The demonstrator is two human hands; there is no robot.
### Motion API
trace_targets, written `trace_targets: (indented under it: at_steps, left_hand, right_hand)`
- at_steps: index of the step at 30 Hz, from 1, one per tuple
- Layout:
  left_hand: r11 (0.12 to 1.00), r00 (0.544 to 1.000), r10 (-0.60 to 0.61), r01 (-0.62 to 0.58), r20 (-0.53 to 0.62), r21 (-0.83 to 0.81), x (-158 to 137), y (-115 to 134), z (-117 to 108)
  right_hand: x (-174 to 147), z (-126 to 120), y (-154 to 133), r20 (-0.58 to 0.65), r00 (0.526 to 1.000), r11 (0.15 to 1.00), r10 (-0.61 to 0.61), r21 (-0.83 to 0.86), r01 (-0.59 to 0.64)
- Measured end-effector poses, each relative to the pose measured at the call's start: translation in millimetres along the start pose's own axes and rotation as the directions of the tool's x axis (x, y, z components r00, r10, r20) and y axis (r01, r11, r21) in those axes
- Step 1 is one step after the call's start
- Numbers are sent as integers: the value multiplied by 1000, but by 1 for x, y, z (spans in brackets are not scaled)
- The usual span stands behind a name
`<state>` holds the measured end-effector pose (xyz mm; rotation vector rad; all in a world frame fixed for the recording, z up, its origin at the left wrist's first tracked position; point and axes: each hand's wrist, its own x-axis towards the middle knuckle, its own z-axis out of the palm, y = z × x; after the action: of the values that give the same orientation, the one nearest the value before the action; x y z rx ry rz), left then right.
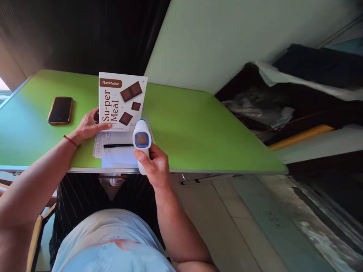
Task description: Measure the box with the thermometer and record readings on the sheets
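Note:
A white box [121,102] printed "NutriMotion Su-per Meal" with brown chocolate pieces stands tilted over the table. My left hand [92,125] grips its lower left corner, thumb on the front face and fingers behind. In my right hand [155,162] is a white infrared thermometer [141,141] with a blue-rimmed screen facing me. Its top lies close to the box's lower right corner; whether they touch I cannot tell. Beneath both lie printed sheets of paper [116,159], with a black pen [117,145] across them.
On the left of the green table [193,128] lies a dark-screened phone [60,110] in a brown case. A pale wall [204,45] rises behind the table. To the right is a dark shelf with cloth and plastic bags [261,105].

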<state>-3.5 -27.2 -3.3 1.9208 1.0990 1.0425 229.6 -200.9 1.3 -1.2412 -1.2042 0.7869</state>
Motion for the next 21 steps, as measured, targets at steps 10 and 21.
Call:
trace_targets:
  at_steps: [10,21]
  left_hand:
    - [996,996,60,-55,-71,72,3,-10,-1]
    - [966,981,178,-190,80,176,6,-10,-3]
  right_hand:
    - [51,-52,34,-124,991,624,59,-770,-134]
    - [56,-49,43,50,996,392,-72,-917,74]
